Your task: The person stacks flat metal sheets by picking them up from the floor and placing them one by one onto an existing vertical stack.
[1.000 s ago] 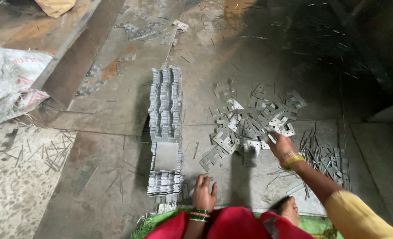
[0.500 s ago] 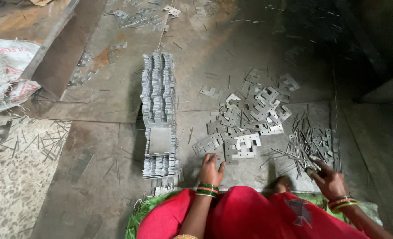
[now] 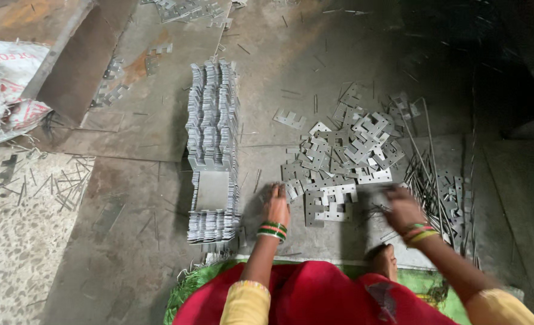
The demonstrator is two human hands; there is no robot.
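Left hand (image 3: 277, 207) laid flat, fingers spread, on floor beside loose notched metal plates (image 3: 339, 162) just right of it, stacked row (image 3: 213, 144) left; right hand (image 3: 403, 208), swung in from the rods (image 3: 435, 180), blurred, grip unclear, apparently empty.

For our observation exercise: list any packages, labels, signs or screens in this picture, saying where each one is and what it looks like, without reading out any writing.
Woven sack: far left on the floor, against a slanting metal sheet; crumpled, white with red and dark print.
No signs, screens or other labels show; the loose metal plates by the hands are unmarked.
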